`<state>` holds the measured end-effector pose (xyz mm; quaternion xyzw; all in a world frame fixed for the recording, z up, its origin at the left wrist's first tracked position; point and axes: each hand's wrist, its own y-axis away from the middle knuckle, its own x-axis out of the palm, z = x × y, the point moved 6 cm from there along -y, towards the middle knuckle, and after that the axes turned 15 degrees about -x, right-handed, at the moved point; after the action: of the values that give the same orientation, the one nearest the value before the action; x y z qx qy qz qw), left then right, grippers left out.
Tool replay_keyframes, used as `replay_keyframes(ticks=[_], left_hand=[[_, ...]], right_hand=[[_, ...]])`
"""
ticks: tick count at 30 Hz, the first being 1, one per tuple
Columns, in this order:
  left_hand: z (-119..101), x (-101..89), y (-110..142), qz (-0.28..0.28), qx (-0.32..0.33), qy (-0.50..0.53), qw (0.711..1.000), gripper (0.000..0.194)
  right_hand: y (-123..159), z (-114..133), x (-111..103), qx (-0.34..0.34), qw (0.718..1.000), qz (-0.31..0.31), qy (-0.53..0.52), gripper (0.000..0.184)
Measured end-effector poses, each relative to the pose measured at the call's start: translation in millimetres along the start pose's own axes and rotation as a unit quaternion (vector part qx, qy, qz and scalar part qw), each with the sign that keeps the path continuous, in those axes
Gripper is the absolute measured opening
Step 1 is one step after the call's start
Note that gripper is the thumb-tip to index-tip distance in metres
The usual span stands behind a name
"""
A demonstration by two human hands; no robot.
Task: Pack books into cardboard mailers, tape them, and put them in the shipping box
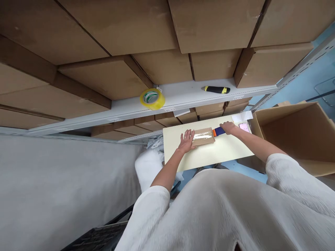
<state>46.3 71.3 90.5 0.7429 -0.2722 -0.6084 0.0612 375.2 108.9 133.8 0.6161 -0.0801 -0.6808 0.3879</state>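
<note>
While I watch the head view, the left hand, fingers spread, rests on the small box right of centre; the right hand is wrapped round a blue-and-orange tool at the box's right end. I'd press steadily, keeping the tool level. Tape and a knife lie on the upper-middle shelf; a phone and carton crowd the right.

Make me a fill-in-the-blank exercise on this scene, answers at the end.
The left hand rests on a small package made of ____.
The item in the right hand is dark blue and ____.
The tape roll on the shelf is coloured ____.
In the picture, the large open box is to the ____ of the pale board.

Missing words: cardboard; orange; yellow; right.
</note>
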Motion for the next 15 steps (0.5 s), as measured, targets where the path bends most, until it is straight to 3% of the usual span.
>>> replay_keyframes(ticks=[5,10,15], left_hand=[[-0.2,1.0,-1.1,-0.009,0.009,0.003,1.0,0.126],[0.7,2.3,-1.0,-0.009,0.008,0.005,1.0,0.127],[2.1,4.5,-1.4,-0.011,0.006,0.016,1.0,0.128]], right_hand=[[-21.4,11.2,-2.7,0.02,0.997,0.057,0.038,0.062],[-23.9,25.4,11.5,0.039,0.994,0.095,0.038,0.052],[12.6,-7.0,29.5,0.059,0.989,0.056,-0.125,0.058]])
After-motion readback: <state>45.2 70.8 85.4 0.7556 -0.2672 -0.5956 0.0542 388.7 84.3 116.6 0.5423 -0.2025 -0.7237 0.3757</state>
